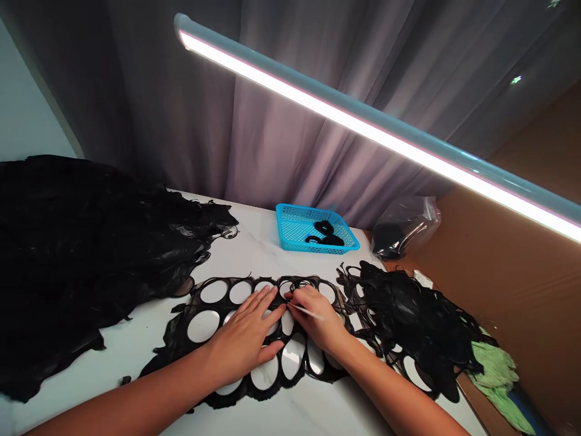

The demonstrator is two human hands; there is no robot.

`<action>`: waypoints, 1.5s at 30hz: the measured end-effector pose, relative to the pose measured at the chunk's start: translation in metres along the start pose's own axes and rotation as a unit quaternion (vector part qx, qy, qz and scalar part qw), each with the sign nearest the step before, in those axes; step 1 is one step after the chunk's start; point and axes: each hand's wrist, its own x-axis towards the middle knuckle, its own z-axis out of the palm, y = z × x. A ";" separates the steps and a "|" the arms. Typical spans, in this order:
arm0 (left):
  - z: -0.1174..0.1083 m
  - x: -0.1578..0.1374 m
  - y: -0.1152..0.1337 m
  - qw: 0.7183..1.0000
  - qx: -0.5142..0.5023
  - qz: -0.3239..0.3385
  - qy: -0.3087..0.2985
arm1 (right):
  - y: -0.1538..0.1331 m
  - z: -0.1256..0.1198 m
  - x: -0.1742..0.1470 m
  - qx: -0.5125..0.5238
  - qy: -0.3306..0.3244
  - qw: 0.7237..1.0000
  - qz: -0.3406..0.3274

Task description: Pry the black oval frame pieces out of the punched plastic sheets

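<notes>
Gray curtain [281, 133] behind, long lit lamp [363, 118] slanting overhead, white table [254, 233] below. Black sheet [299, 329], full of oval holes, lies flat mid-table under both hands; probably spread out so the holes stay reachable. Its long axis runs left to right across the wearer, edges ragged. Left hand [240, 339] palm down on it, fingers extended and spread, holding nothing, likely pinning it. Right hand [322, 330] closed, pinching a thin white stick [308, 311] near the sheet's far side, apparently for fine control. Stick's long axis slants from near right to far left, one end toward the left fingertips; can't tell if it touches the sheet. Beyond: blue basket [290, 246] with black pieces [333, 241] inside. Big black pile [91, 254] left, smaller black heap [417, 315] right, then green cloth [497, 369]. Clear bag [403, 227] at far right.
</notes>
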 end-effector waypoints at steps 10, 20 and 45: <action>-0.014 0.004 0.003 0.997 -0.033 -0.037 -0.059 | 0.065 -0.072 0.028 -0.083 0.278 0.942 0.167; -0.036 -0.011 -0.006 0.998 -0.002 -0.051 -0.025 | -0.003 -0.010 0.054 0.444 0.045 0.864 0.235; -0.023 -0.038 -0.018 0.999 -0.022 -0.044 0.011 | -0.033 0.019 0.035 0.212 -0.014 0.972 0.101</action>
